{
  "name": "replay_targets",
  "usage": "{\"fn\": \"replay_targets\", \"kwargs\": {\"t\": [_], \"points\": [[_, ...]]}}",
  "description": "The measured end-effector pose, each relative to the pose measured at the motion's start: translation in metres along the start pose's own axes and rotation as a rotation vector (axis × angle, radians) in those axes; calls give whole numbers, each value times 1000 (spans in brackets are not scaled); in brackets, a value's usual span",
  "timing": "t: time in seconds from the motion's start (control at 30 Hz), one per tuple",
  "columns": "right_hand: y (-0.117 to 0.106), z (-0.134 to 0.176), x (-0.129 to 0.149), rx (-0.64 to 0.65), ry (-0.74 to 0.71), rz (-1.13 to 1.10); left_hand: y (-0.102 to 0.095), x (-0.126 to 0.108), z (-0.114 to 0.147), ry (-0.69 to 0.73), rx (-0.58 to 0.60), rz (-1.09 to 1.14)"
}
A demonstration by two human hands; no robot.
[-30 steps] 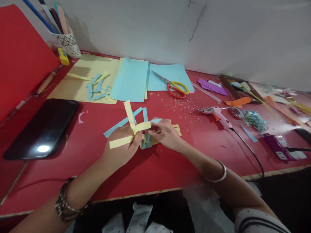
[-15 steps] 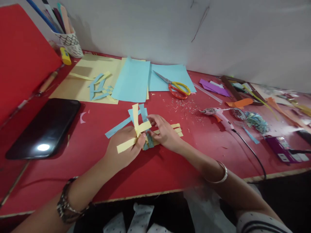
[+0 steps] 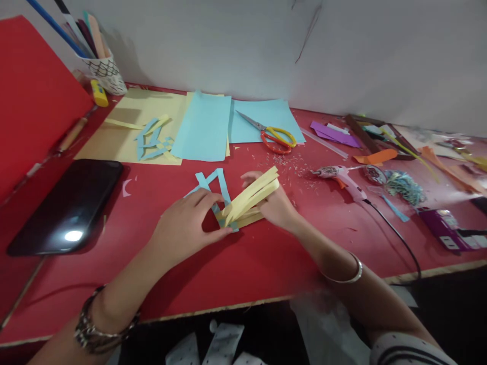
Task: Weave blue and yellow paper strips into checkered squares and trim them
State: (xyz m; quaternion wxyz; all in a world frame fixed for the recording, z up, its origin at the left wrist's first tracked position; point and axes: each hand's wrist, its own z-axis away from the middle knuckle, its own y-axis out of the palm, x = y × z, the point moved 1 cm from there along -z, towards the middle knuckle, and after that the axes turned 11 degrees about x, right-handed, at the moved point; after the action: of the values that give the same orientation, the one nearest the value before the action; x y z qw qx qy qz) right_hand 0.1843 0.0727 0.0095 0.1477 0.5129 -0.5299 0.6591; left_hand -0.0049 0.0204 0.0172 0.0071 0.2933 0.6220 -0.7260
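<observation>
Several yellow paper strips (image 3: 253, 195) rise in a bunch from a small weave of blue and yellow paper on the table. My right hand (image 3: 279, 208) is at their far ends, its fingers partly hidden behind them. At the near left corner of the weave, my left hand (image 3: 186, 223) has its thumb along the lower edge and a fingertip by the blue paper strips (image 3: 223, 187). The blue strips stretch out behind the fingers, and some are covered by my left hand.
Behind lie blue paper sheets (image 3: 203, 126) with scissors (image 3: 279, 139), and cut strips (image 3: 152, 139) on yellow paper (image 3: 125, 109). A black phone (image 3: 64, 208) is at left. A pink glue gun (image 3: 344, 180) with a cord lies at right, near a purple box (image 3: 437, 228).
The yellow strips that stuck out over my left hand now lean to the right in a bunch at my right hand. My left thumb and finger have spread apart.
</observation>
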Motion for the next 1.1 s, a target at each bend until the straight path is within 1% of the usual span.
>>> {"fn": "replay_targets", "kwargs": {"t": [0.03, 0.13, 0.2, 0.27, 0.33, 0.37, 0.4, 0.47, 0.53, 0.6, 0.67, 0.7, 0.77, 0.83, 0.9, 0.93, 1.03, 1.1], "points": [[-9, -1, -3, -70, -2, -13, 0, 2, 0, 1, 22, -25], [-42, -3, -11, -268, 68, -48, 3, 5, -1, 64, 76, -96], [-58, -3, -14, -352, 136, -110, 6, 4, -2, 104, 76, -126], [-65, -2, -13, -402, 124, -88, 9, 3, -2, 119, 59, -141], [-62, 1, -5, -410, 37, 17, 12, 4, -2, 124, 42, -147], [-58, 2, 0, -383, -21, 91, 13, 4, -2, 128, 38, -143], [-51, 3, 6, -327, -80, 176, 13, 5, -2, 135, 36, -135], [-37, 5, 16, -122, -190, 348, 15, 8, -3, 155, 35, -104], [-25, 6, 21, 91, -263, 438, 16, 10, -5, 172, 30, -66], [-16, 7, 22, 240, -260, 483, 16, 11, -7, 190, 27, -26], [-12, 7, 21, 339, -203, 522, 15, 11, -10, 203, 41, 5], [-11, 7, 21, 368, -175, 537, 14, 10, -12, 208, 50, 11], [-12, 8, 20, 388, -139, 552, 10, 9, -16, 233, 83, 4], [-14, 9, 21, 385, -130, 560, 4, 11, -21, 288, 121, -16], [-14, 10, 22, 409, -133, 578, -4, 16, -26, 315, 126, -25], [-13, 11, 22, 429, -139, 591, -7, 20, -29, 300, 98, -28], [-10, 11, 22, 464, -153, 626, -14, 38, -33, 189, -23, -57], [-8, 11, 22, 467, -151, 646, -14, 48, -32, 173, -23, -87]]}}
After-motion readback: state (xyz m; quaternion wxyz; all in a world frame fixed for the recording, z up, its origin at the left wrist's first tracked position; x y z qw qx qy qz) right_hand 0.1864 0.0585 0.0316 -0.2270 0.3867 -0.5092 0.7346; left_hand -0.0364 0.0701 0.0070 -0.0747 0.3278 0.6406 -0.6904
